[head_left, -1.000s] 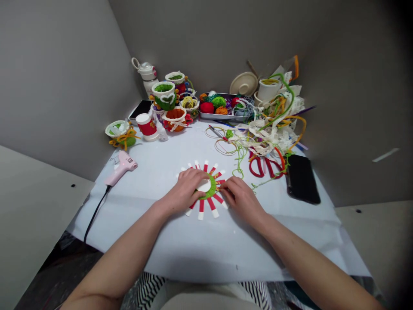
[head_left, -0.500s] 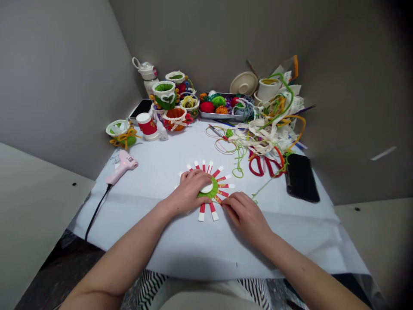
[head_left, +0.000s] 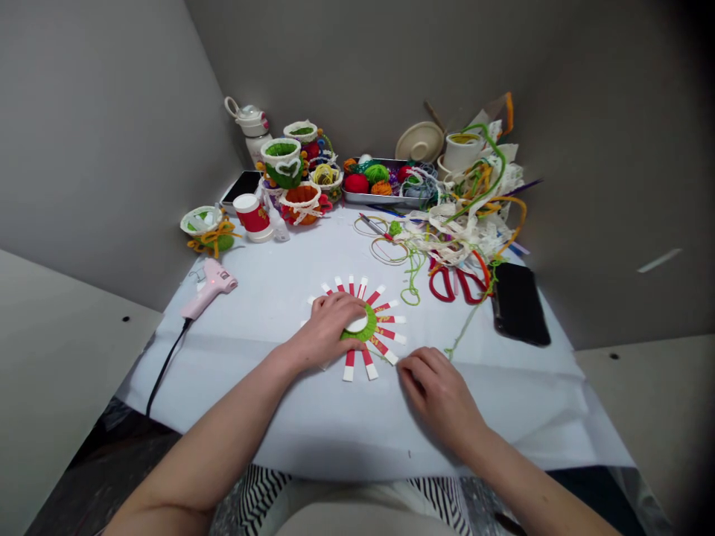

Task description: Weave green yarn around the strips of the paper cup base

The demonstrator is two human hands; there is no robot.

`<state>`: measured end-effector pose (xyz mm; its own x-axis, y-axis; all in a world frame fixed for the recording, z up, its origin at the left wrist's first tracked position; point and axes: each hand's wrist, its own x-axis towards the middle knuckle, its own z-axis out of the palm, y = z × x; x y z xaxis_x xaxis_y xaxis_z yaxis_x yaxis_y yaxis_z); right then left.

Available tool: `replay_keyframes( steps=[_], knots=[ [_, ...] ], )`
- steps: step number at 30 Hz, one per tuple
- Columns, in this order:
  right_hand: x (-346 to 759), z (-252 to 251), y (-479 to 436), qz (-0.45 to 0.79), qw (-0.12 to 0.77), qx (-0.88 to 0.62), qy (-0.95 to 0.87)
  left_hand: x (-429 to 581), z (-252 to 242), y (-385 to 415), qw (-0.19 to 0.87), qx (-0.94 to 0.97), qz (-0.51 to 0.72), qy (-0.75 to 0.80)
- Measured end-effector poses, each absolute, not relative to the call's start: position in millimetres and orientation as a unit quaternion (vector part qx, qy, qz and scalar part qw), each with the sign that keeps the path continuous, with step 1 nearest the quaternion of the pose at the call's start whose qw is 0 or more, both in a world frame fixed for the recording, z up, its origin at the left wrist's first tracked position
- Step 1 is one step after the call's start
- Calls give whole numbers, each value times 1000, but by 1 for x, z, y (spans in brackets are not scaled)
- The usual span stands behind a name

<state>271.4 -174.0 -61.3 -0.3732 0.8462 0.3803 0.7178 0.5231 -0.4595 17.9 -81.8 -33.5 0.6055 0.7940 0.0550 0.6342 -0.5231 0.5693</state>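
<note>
A paper cup cut into strips lies fanned out like a sun on the table, its strips red and white with gold marks. Green yarn is wound in a band around its white round base. My left hand rests over the left side of the cup, thumb and fingers closed around the green band. Just off the lower right strips, my right hand pinches the green yarn, which runs back to the band. A loose tail of yarn trails from beyond my right hand toward the scissors.
A pink glue gun lies left. Red-handled scissors and a black phone lie right. Behind are decorated cups, a tray of yarn balls, and a heap of lace and ribbons.
My right hand has moved right and slightly toward me, away from the strips, drawing the green yarn out. My left hand stays on the cup.
</note>
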Motion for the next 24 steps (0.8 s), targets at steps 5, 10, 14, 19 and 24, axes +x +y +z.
replay_keyframes(
  steps=[5,10,14,19,24],
  knots=[
    [273,-52,-147,99,271,-512,-809,18,-33,-82,260,857,160,414],
    [262,-49,-102,149,246,-515,-807,20,-28,-82,264,856,152,417],
    [250,-55,-85,161,267,-529,-789,20,-25,-82,271,856,153,414],
    [246,-59,-88,183,283,-529,-779,19,-30,-84,268,848,176,421],
    [246,-60,-88,180,285,-527,-780,21,-34,-85,247,824,219,461]
  ],
)
